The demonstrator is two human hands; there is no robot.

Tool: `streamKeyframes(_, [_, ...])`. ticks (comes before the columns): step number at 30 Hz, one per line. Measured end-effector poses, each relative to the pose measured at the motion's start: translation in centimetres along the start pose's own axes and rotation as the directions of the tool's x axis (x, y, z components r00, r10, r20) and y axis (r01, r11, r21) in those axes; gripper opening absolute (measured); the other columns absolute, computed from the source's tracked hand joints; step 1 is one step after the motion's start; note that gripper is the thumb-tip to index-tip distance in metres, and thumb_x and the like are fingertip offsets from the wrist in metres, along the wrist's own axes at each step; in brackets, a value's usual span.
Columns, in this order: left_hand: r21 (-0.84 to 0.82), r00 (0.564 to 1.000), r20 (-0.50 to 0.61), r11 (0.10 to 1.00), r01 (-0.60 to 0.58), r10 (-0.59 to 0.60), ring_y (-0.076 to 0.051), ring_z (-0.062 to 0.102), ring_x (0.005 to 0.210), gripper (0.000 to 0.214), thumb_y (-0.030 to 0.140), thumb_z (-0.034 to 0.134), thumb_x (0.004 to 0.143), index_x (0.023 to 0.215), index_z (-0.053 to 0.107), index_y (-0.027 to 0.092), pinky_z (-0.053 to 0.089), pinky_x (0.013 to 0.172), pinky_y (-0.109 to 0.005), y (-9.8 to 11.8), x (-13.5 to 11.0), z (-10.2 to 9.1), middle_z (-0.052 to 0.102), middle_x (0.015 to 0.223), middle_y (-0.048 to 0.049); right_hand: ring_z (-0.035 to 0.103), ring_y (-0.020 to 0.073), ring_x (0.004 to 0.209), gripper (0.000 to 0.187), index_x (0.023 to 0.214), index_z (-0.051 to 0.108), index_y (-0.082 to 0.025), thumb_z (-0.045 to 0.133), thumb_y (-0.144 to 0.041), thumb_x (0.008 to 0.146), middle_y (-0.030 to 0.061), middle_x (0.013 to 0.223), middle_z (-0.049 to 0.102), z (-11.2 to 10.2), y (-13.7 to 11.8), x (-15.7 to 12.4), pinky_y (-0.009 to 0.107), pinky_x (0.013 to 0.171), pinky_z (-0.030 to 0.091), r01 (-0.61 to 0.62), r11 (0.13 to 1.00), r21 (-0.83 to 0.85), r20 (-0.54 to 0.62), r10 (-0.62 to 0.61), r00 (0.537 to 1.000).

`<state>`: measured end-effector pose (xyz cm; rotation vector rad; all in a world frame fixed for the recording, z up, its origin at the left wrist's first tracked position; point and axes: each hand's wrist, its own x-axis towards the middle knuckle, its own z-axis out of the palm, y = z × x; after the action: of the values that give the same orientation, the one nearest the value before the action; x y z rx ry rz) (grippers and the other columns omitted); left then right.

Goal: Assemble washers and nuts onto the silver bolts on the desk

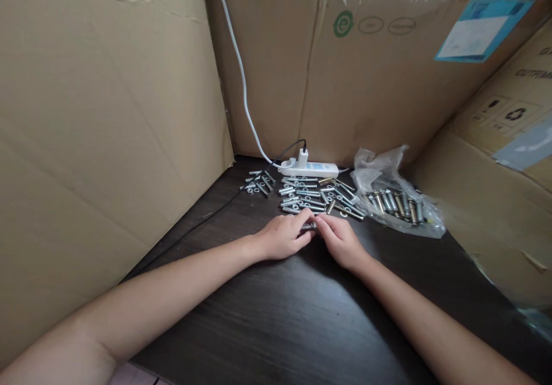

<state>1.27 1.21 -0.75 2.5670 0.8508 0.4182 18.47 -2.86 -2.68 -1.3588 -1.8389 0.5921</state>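
A metal bolt (307, 226) lies level between my two hands, close above the dark table. Closed around its shank is my left hand (280, 237), thumb below and fingers above. My right hand (341, 241) pinches the bolt's right end, where a small nut or washer seems to sit; the fingertips hide most of it. Just beyond the hands, loose bolts, sleeves, nuts and washers (302, 193) are spread in rough rows. A smaller group of bolts and nuts (264, 183) lies to the left.
A clear plastic bag (425, 224) at the right holds several bolts with sleeves (399, 205). Behind the parts stands a white power strip (330, 170) with a plugged-in charger (303, 158). A black cable (202, 220) crosses the left side. Cardboard boxes (276, 74) wall the table in.
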Motion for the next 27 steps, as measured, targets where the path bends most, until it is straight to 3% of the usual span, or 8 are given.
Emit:
streamKeyframes(3, [0.008,1.000,0.012,1.000,0.002,-0.002,-0.019,0.063,0.076,0.020,0.031,0.044,0.089,0.107,0.043,0.021,0.042,0.062,-0.025,-0.01,0.06,-0.02,0.064,0.085,-0.0017,0.045,0.0133,0.057,0.039,0.064,0.046,-0.018,0.032,-0.039,0.094,-0.0005,0.059,0.050,0.03,0.14,-0.05,0.025,0.056,0.034,-0.023,1.000,-0.008,0.004,0.023,1.000])
streamKeyframes(9, [0.011,1.000,0.003,1.000,-0.018,0.018,-0.019,0.062,0.074,0.019,0.036,0.041,0.091,0.105,0.043,0.022,0.041,0.062,-0.026,-0.19,0.10,0.16,0.064,0.084,-0.0010,0.046,0.0140,0.063,0.019,0.072,0.045,-0.019,0.043,-0.030,0.088,-0.0010,0.067,0.050,-0.23,-0.19,-0.11,0.025,0.060,0.036,0.007,0.999,-0.052,-0.009,-0.008,1.000])
streamKeyframes(20, [0.013,1.000,0.021,1.000,-0.017,0.016,-0.020,0.062,0.074,0.018,0.033,0.043,0.090,0.104,0.042,0.021,0.040,0.061,-0.026,-0.01,0.03,-0.12,0.063,0.082,-0.0016,0.041,0.0126,0.056,0.043,0.065,0.049,-0.018,0.034,-0.047,0.093,-0.0015,0.058,0.045,0.07,0.53,0.13,0.024,0.054,0.032,-0.061,0.992,0.112,0.082,0.051,0.995])
streamKeyframes(27, [-0.012,1.000,0.004,1.000,-0.008,0.008,-0.020,0.062,0.077,0.019,0.035,0.041,0.091,0.105,0.042,0.022,0.042,0.064,-0.027,-0.16,0.14,0.08,0.063,0.086,-0.0021,0.045,0.0136,0.063,0.029,0.069,0.046,-0.019,0.039,-0.037,0.091,-0.0007,0.066,0.049,-0.28,-0.21,0.05,0.025,0.061,0.035,0.007,1.000,0.029,0.046,-0.008,0.999])
